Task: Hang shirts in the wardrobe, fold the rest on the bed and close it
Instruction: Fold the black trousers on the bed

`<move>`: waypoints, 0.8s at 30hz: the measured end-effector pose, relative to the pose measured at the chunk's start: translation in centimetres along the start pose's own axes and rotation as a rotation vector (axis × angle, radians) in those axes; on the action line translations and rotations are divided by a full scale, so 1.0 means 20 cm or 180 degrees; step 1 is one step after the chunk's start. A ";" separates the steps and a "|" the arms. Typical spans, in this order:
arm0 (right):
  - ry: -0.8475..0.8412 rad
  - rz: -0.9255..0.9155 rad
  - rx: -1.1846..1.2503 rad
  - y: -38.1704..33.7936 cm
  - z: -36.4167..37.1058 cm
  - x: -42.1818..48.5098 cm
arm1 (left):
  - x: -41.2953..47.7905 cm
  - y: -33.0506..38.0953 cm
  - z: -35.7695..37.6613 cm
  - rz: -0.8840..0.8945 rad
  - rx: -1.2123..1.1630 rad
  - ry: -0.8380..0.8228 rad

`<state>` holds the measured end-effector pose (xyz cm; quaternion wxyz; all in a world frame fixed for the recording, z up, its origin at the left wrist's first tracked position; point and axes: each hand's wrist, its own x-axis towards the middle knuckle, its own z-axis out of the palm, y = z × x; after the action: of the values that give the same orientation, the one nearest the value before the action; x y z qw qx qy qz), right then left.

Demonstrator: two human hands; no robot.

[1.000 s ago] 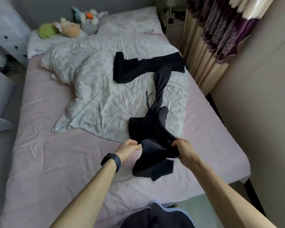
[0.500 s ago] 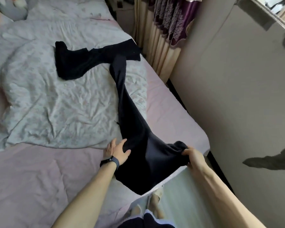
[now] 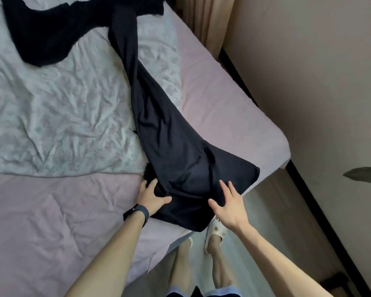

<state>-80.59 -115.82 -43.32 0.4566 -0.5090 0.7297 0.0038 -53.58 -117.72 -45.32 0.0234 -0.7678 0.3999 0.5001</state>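
A long dark navy pair of trousers (image 3: 176,159) lies stretched across the bed (image 3: 51,211), its waist end spread flat at the near right corner with a drawstring showing. My left hand (image 3: 151,197), a black band on its wrist, grips the left edge of the waist, fingers curled into the cloth. My right hand (image 3: 229,203) hovers with fingers spread over the waist's right side, holding nothing. A second black garment (image 3: 51,33) lies crumpled at the far left on the quilt.
A pale floral quilt (image 3: 62,108) covers the far part of the pink sheet. The bed's corner meets a narrow floor strip beside a beige wall (image 3: 308,82). Curtains (image 3: 204,20) hang at the far right. My feet in white slippers (image 3: 214,230) stand at the bed's edge.
The trousers' waist has been pulled toward the near right corner and spread flat. My right hand has let go of the cloth and opened. The view has tilted further down.
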 end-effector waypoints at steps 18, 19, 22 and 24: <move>-0.0052 -0.1291 0.0098 -0.44 -0.34 -0.33 | -0.66 0.81 -0.57 0.0718 -0.0634 0.0621; 0.0098 -0.1486 0.0170 -0.54 -0.42 -0.39 | -0.78 0.93 -0.67 0.0812 -0.0726 0.0672; 0.0515 -0.1792 0.0417 -0.75 -0.55 -0.48 | -1.00 1.17 -0.87 0.0830 -0.1408 0.0485; 0.0730 -0.1984 0.0801 -0.86 -0.64 -0.51 | -1.16 1.27 -0.97 0.0843 -0.1707 0.0412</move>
<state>-75.59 -122.57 -21.12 0.4100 -0.6440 0.5807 -0.2828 -59.47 -129.77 -8.10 -0.2711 -0.7180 0.3509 0.5365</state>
